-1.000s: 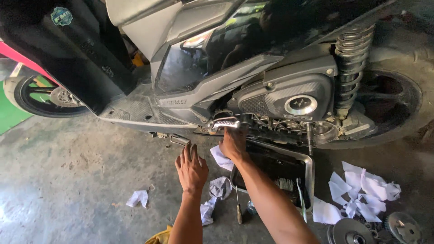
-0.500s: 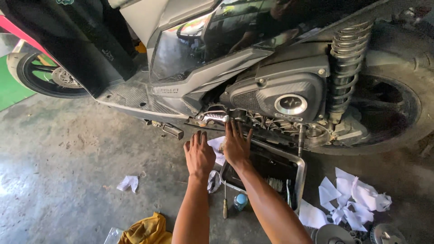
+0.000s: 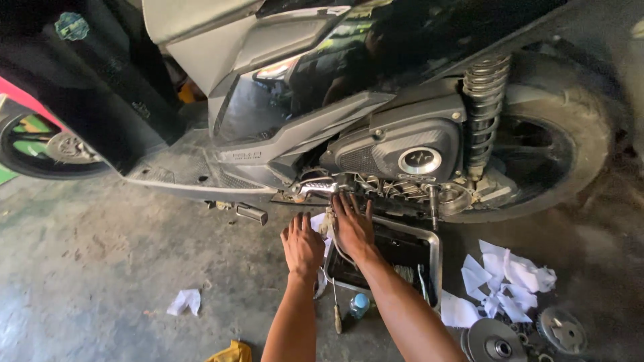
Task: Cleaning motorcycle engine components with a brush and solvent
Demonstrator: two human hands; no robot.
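A stained, cracked concrete floor carries everything here; it is grey, blotched with oil, and brighter toward the left. On it stands a dark grey scooter, its long axis running left to right across the view, rear wheel at the right and a second wheel showing at the far left behind the black bodywork. The coil shock absorber stands nearly upright beside the engine case cover.

The right hand lies flat, fingers spread and pointing up toward the underside of the engine, just below a chrome footpeg; it grips nothing. The left hand hovers just beside it, fingers loosely open, likewise empty. Under both sits a rectangular metal tray, dark inside, its contents hard to make out. A screwdriver lies along the floor between the forearms, next to a small blue-capped bottle.

White paper scraps lie crumpled at the right, one more scrap at the left. Round clutch parts and a yellow rag are cut off by the lower edge. The scooter's top is out of frame.
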